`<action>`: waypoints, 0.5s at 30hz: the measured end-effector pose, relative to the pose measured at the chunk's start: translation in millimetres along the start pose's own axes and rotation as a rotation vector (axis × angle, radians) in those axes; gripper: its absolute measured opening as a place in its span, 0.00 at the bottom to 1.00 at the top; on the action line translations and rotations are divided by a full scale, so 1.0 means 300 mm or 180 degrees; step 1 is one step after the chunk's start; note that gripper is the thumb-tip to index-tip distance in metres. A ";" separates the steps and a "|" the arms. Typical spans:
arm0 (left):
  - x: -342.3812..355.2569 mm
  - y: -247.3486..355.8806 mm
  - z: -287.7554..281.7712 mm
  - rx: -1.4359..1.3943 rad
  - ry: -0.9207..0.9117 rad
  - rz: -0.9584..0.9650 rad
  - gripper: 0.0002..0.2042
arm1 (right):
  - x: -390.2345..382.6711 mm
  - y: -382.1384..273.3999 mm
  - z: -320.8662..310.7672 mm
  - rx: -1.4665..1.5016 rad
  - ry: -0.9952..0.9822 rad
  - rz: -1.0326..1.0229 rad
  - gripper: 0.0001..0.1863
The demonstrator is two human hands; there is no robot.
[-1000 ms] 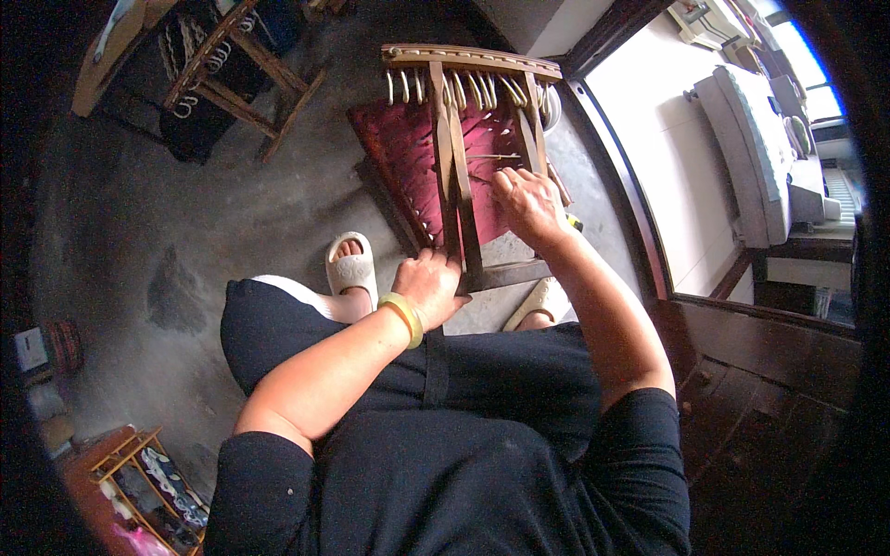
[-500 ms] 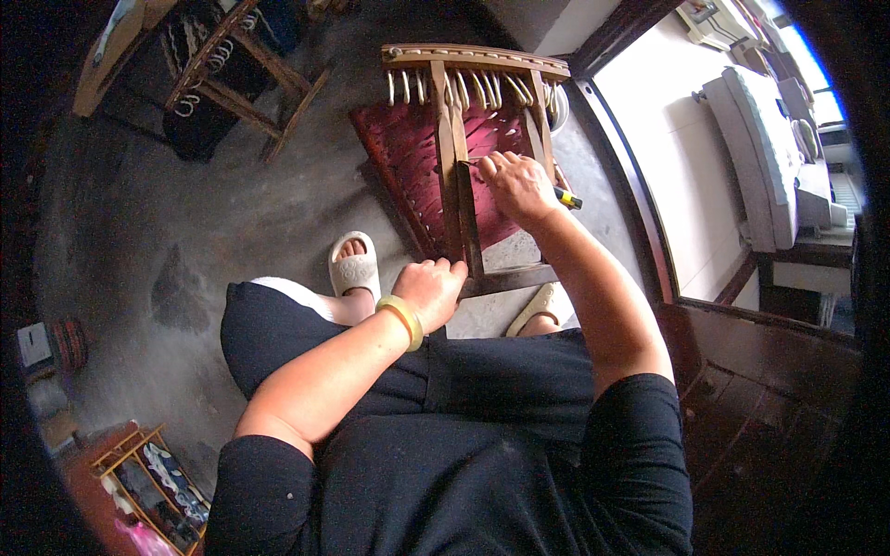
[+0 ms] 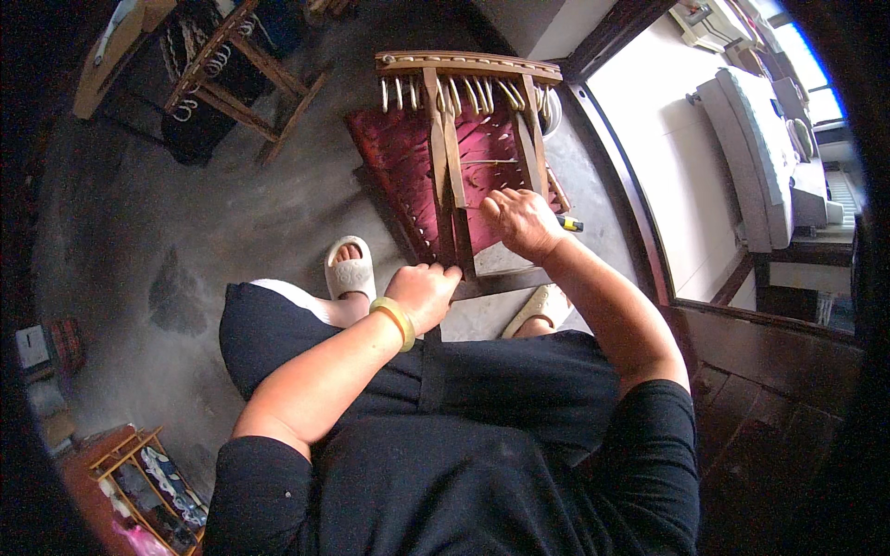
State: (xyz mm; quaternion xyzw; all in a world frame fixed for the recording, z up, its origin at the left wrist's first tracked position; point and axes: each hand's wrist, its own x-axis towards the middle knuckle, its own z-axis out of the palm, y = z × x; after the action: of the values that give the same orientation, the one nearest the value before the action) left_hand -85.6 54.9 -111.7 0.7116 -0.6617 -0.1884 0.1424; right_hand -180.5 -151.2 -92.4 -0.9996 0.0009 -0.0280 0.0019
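A wooden frame (image 3: 468,63) with a row of pale hooks (image 3: 479,93) and long slats (image 3: 436,139) rests on a dark red panel with pale marks (image 3: 389,153) between my feet. My left hand (image 3: 420,295) is closed on the lower end of the frame, near the middle slats. My right hand (image 3: 519,224) grips a thin tool whose yellow-and-black handle (image 3: 570,223) sticks out past it. The tool's tip is by the lower part of a middle slat; whether it touches is unclear.
Another wooden frame with hooks (image 3: 287,74) and a tan board (image 3: 111,60) are at upper left. A small rack with shoes (image 3: 148,482) sits at lower left. To the right, a dark doorframe (image 3: 630,195) opens onto a pale-floored room with a bed (image 3: 742,157).
My right hand rose toward the middle slat half a second ago and is now lower, with the tool still in it. My left hand stays at the frame's lower end.
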 end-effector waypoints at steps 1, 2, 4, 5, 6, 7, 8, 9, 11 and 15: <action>-0.002 -0.001 0.000 -0.0006 0.0013 -0.0006 0.09 | 0.004 0.009 -0.001 0.0098 0.0267 0.0090 0.05; -0.002 -0.001 0.000 0.0007 -0.0013 -0.0027 0.11 | 0.014 0.027 0.019 0.0207 0.0268 0.0318 0.05; 0.001 -0.001 0.002 0.0024 -0.0071 -0.0063 0.14 | 0.040 0.047 0.032 0.0081 0.0326 0.0482 0.05; 0.000 -0.002 0.003 0.0039 -0.0096 -0.0076 0.14 | 0.056 0.062 0.035 0.0283 0.0538 0.0335 0.05; 0.000 -0.002 0.003 0.0052 -0.0115 -0.0082 0.14 | 0.069 0.072 0.041 0.0206 0.0485 0.0320 0.06; 0.001 -0.003 0.004 0.0064 -0.0135 -0.0088 0.14 | 0.083 0.079 0.049 0.0129 0.0432 0.0305 0.06; 0.002 -0.004 0.005 0.0061 -0.0115 -0.0061 0.14 | 0.097 0.086 0.055 0.0052 0.0378 0.0291 0.06; -0.001 -0.006 0.007 0.0058 -0.0098 -0.0049 0.14 | 0.113 0.091 0.055 0.0035 0.0274 0.0295 0.07; -0.004 -0.010 0.015 0.0063 -0.0048 -0.0023 0.14 | 0.120 0.092 0.050 -0.0017 0.0231 0.0200 0.07; -0.005 -0.007 0.009 0.0017 -0.0004 -0.0015 0.10 | 0.083 0.077 0.044 0.0054 0.0218 -0.0110 0.07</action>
State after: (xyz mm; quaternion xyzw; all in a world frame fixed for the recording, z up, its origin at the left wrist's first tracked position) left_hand -85.0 56.8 -114.9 0.7134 -0.6607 -0.1874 0.1396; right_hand -154.8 -174.3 -104.3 -0.9979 -0.0166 -0.0622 0.0099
